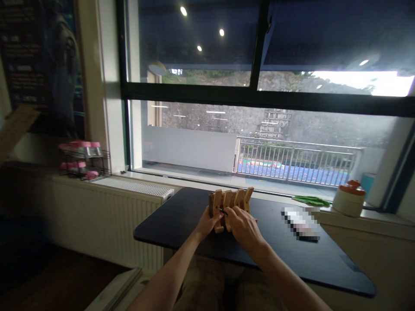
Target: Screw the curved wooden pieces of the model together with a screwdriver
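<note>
A small wooden rack (228,198) with several slanted upright slats stands on the dark table in front of me. My left hand (205,223) grips its left end, the thumb against the front of the nearest slat. At the rack's front, my right hand (244,225) has its fingers closed around a short, thin dark rod (221,211). The rod's left end meets the leftmost slat near my left thumb. Its exact kind is too small to make out. My right fingers hide part of the slats.
The dark table (181,216) has rounded corners and stands against the windowsill. A blurred-out flat item (301,223) lies at its right. On the sill are a green cloth (310,201) and an orange-topped container (349,201). Left are a radiator (106,216) and a wire rack (86,160) with pink-lidded jars.
</note>
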`<state>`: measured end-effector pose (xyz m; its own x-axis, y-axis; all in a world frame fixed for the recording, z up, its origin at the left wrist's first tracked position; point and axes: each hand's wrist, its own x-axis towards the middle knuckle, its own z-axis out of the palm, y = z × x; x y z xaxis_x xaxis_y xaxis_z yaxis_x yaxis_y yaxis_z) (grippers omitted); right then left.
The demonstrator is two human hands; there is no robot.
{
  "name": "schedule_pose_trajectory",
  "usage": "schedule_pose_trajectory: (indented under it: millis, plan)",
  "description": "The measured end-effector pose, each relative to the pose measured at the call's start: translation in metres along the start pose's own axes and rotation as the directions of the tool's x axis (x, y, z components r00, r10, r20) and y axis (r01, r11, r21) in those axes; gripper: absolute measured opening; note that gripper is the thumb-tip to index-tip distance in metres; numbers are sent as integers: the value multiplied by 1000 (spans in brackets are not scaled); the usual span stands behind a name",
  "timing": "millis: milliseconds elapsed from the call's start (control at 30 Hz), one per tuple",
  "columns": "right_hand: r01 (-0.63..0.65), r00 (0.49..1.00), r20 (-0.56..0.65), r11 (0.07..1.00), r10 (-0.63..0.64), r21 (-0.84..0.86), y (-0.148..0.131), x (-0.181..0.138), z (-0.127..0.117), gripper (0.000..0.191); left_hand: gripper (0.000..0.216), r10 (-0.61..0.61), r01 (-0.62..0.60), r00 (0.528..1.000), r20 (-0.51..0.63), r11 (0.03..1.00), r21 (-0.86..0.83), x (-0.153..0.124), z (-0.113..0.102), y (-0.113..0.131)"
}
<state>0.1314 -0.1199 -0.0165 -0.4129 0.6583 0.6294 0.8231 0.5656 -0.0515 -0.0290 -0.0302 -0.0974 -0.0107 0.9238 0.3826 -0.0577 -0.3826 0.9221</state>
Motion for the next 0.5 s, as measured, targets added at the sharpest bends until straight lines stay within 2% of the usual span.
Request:
schedule_pose_trajectory:
  millis: [133,367,500]
  plan:
    - [15,1000,25,999,-14,-47,-3,3,-4,26,41,1,-1,1000,9,1000,-2,1,-1,-1]
    - [-65,998,-15,993,67,94,5,6,-4,27,43,-3,3,1000,21,1000,-19,2,-1,-5]
    - [-73,997,-23,993,75,95,6,10,-5,25,43,6,-6,1000,24,1000,-17,2,-1,-7]
